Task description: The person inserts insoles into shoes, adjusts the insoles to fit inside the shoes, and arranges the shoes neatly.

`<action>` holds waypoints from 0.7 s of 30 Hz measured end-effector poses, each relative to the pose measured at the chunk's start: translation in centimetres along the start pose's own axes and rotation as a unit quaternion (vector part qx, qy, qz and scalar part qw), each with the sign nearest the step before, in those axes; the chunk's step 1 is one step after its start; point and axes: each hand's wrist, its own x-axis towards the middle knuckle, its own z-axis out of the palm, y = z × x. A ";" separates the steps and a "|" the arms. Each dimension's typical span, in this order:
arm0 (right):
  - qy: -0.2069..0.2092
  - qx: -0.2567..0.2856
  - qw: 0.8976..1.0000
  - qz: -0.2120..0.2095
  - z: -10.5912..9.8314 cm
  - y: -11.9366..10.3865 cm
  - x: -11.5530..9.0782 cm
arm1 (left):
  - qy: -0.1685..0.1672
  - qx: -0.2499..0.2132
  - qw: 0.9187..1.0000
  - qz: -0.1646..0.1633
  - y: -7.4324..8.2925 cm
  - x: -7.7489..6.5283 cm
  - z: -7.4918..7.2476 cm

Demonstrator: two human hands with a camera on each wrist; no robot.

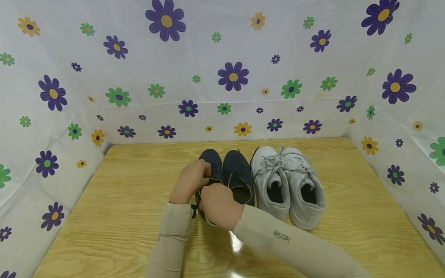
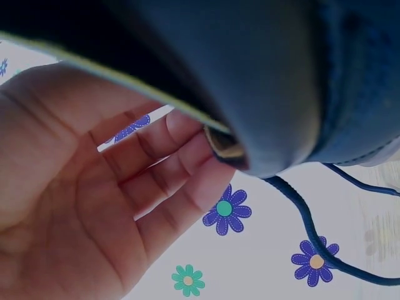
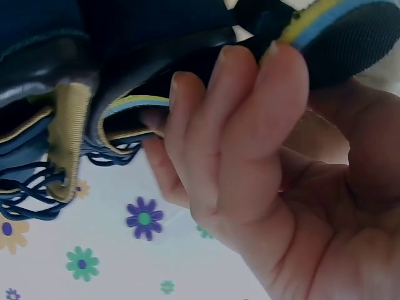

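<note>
A pair of navy lace-up shoes stands side by side: a left shoe [image 1: 212,156] and a right shoe [image 1: 238,170]. My left hand [image 1: 191,180] grips the left shoe near its opening; in the left wrist view its fingertips meet the tan-lined edge [image 2: 226,147] there. Over the heel of that shoe is my right hand [image 1: 219,204]. Between its thumb and fingers it holds a dark insole [image 3: 356,40] with a yellow and blue layered edge. Part of the insole lies inside the shoe; the hand hides much of it in the head view.
A pair of white sneakers, one [image 1: 271,166] beside the other [image 1: 306,208], stands right of the navy shoes. All rest on a wood-grain table [image 1: 132,185]. Flower-printed cloth [image 1: 198,46] rises behind and at both sides.
</note>
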 end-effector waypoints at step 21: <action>0.006 0.049 0.998 0.028 -0.4 -0.2 -2.2 | 0.018 -0.009 0.999 0.030 -0.2 0.1 -0.1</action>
